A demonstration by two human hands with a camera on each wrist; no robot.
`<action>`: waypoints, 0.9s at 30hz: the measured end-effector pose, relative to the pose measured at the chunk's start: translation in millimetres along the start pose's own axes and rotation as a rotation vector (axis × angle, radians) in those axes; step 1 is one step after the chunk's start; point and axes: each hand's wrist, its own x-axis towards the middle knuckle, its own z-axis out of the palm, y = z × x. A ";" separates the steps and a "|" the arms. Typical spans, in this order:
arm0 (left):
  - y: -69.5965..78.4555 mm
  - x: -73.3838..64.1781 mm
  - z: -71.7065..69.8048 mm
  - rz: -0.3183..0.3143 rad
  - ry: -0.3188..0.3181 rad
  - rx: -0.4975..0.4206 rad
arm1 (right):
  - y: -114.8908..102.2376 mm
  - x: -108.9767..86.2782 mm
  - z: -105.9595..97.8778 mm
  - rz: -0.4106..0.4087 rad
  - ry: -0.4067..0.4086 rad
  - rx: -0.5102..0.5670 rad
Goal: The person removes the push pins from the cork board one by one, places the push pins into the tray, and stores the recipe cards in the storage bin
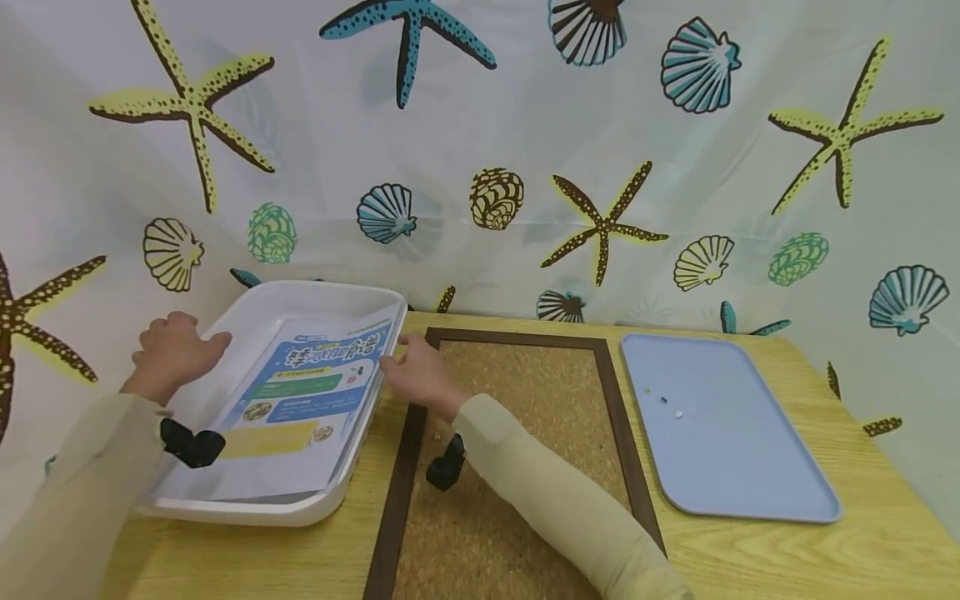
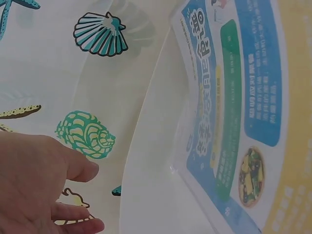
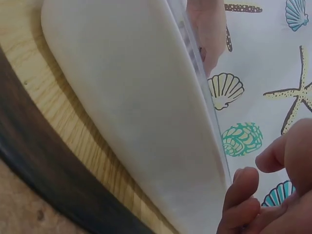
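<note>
A white plastic tub (image 1: 315, 510) stands on the left of the table. Inside it lies a printed sheet (image 1: 300, 392) in blue, green and yellow with food pictures, with clear plastic along its edge. My left hand (image 1: 174, 354) hovers over the tub's left side, thumb and fingers spread; in the left wrist view that hand (image 2: 44, 185) has nothing between its fingers. At the tub's right rim is my right hand (image 1: 423, 375), fingertips right by the edge. The right wrist view shows a gap between the thumb and bent fingers of this hand (image 3: 273, 195).
A cork board (image 1: 525, 400) with a dark brown frame lies beside the tub, under my right forearm. Farther right is a light blue tray (image 1: 727, 425) with a few tiny pieces (image 1: 678, 414) on it. A shell-patterned curtain (image 1: 480, 167) hangs behind the wooden table (image 1: 757, 550).
</note>
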 end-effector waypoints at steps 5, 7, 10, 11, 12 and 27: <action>-0.4 -2.0 0.9 0.010 -0.019 -0.025 | 3.8 -1.1 -6.5 -0.003 -0.033 0.042; -0.1 -3.1 1.9 0.008 -0.024 -0.029 | 5.6 -1.2 -7.2 -0.001 -0.042 0.044; 1.1 -4.4 3.7 -0.003 -0.030 -0.046 | 7.3 -1.4 -7.9 0.001 -0.052 0.050; 1.8 -4.7 4.6 -0.006 -0.030 -0.054 | 7.8 -1.5 -8.0 0.000 -0.054 0.053; 2.6 -5.1 5.4 -0.010 -0.030 -0.065 | 8.2 -1.6 -8.0 -0.001 -0.056 0.055; 8.6 -3.6 23.1 0.002 -0.110 -0.078 | 24.9 -7.0 -28.8 -0.055 -0.066 0.060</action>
